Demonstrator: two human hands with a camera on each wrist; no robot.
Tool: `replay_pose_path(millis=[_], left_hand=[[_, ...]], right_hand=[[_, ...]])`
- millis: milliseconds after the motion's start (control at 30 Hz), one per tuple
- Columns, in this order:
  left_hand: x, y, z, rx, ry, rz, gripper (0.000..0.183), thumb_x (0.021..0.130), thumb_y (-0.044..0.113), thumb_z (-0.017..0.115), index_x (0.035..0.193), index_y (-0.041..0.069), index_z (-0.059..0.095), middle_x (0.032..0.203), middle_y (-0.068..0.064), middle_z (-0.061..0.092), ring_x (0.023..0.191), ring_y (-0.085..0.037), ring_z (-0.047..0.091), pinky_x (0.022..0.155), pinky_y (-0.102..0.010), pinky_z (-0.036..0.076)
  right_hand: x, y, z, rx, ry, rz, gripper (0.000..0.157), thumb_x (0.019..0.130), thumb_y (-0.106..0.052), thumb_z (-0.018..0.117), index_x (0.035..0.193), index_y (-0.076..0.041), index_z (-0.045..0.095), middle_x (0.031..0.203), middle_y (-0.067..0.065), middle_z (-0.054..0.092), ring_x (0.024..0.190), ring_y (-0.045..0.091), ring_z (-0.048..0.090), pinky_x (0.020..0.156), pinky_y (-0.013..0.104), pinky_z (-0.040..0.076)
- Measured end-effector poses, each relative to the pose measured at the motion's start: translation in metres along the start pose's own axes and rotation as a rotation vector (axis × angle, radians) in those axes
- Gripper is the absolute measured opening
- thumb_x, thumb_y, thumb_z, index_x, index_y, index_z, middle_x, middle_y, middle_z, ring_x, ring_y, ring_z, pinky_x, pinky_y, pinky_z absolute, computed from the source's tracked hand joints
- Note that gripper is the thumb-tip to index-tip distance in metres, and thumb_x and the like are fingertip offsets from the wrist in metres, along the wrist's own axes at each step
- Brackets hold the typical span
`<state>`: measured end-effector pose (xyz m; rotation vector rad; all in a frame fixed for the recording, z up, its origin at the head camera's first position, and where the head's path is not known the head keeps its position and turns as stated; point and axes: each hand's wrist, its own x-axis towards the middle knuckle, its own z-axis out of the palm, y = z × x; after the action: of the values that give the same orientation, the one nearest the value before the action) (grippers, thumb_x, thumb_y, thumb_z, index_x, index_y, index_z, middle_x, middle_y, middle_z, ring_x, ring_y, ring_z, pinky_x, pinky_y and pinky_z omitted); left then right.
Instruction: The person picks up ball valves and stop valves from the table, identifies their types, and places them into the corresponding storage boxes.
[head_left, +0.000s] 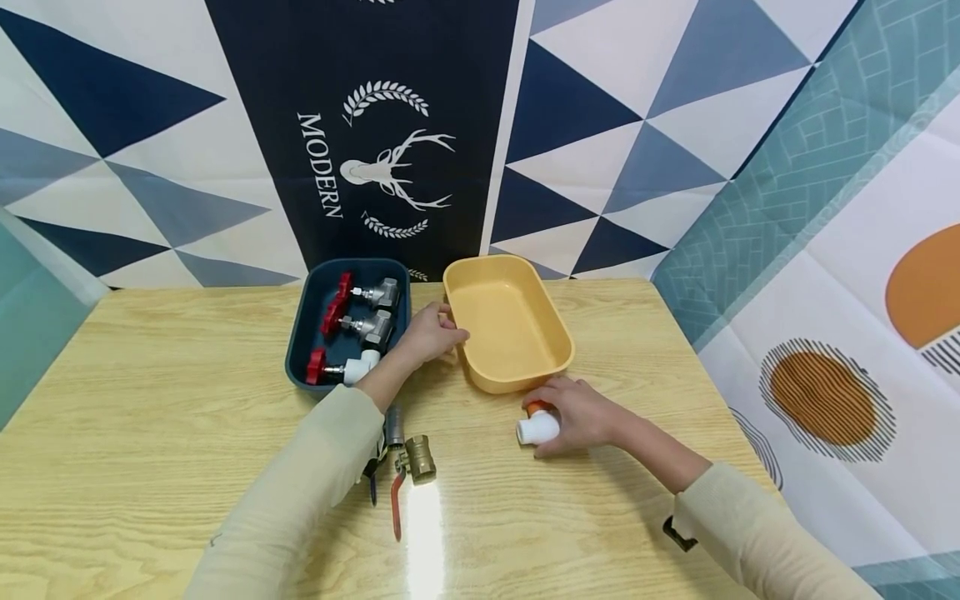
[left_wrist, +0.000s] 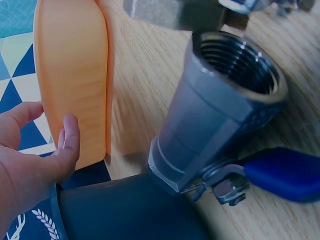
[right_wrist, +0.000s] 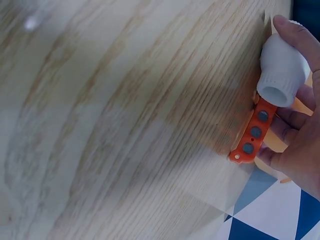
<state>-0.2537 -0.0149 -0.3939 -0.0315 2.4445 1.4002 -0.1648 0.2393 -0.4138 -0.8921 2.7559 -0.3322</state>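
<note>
My left hand [head_left: 429,336] pinches the left rim of a yellow plastic bin [head_left: 512,329], with the thumb on one side of the wall and fingers on the other. The bin's outer wall [left_wrist: 77,75] fills the upper left of the left wrist view. Just in front of the bin, my right hand [head_left: 583,415] holds a white plastic ball valve [head_left: 538,430] low over the wooden table. Its flat orange handle [right_wrist: 253,132] shows in the right wrist view, with the thumb over the white body. Part of the valve is hidden by the hand.
A dark blue bin [head_left: 315,296] left of the yellow one holds several red-wheeled valves [head_left: 367,325]. In front of it lie a brass ball valve [head_left: 422,460] with a red lever and a steel ball valve [left_wrist: 200,120] with a blue lever. A patterned cloth [head_left: 585,100] hangs behind.
</note>
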Motion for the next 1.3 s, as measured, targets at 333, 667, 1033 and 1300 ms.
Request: replay_pose_path(millis=[333,667,1033,1300], left_hand=[[0.0,0.0,0.001,-0.017,0.002,-0.001,0.065,0.086,0.023,0.067,0.14,0.006,0.034,0.107,-0.008,0.058,0.082,-0.018,0.058,0.064,-0.023,0.046],[0.0,-0.001,0.001,-0.005,0.006,-0.004,0.066,0.086,0.024,0.067,0.14,0.006,0.034,0.106,-0.008,0.058,0.082,-0.017,0.057,0.064,-0.022,0.045],[0.0,-0.002,0.001,-0.006,0.011,0.0,0.065,0.086,0.024,0.066,0.14,0.007,0.034,0.106,-0.008,0.059,0.082,-0.018,0.058,0.064,-0.022,0.045],[0.001,-0.002,0.001,-0.015,0.01,0.018,0.065,0.086,0.023,0.066,0.14,0.006,0.034,0.107,-0.009,0.059,0.081,-0.018,0.058,0.063,-0.022,0.045]], right_hand=[[-0.006,-0.003,-0.005,0.062,0.037,0.01,0.064,0.062,-0.051,0.081,0.115,-0.02,0.062,0.116,0.002,0.055,0.106,0.019,0.05,0.083,0.038,0.039],[-0.011,-0.005,-0.017,0.135,0.071,0.042,0.07,0.062,-0.05,0.082,0.117,-0.013,0.06,0.112,0.002,0.058,0.101,0.018,0.052,0.084,0.036,0.044],[-0.013,-0.008,-0.026,0.131,0.065,0.055,0.071,0.062,-0.054,0.081,0.116,-0.014,0.06,0.106,-0.002,0.058,0.095,0.015,0.051,0.081,0.032,0.043],[-0.014,-0.009,-0.036,0.111,0.104,0.078,0.074,0.062,-0.054,0.081,0.118,-0.01,0.06,0.102,0.0,0.057,0.092,0.015,0.051,0.078,0.031,0.044]])
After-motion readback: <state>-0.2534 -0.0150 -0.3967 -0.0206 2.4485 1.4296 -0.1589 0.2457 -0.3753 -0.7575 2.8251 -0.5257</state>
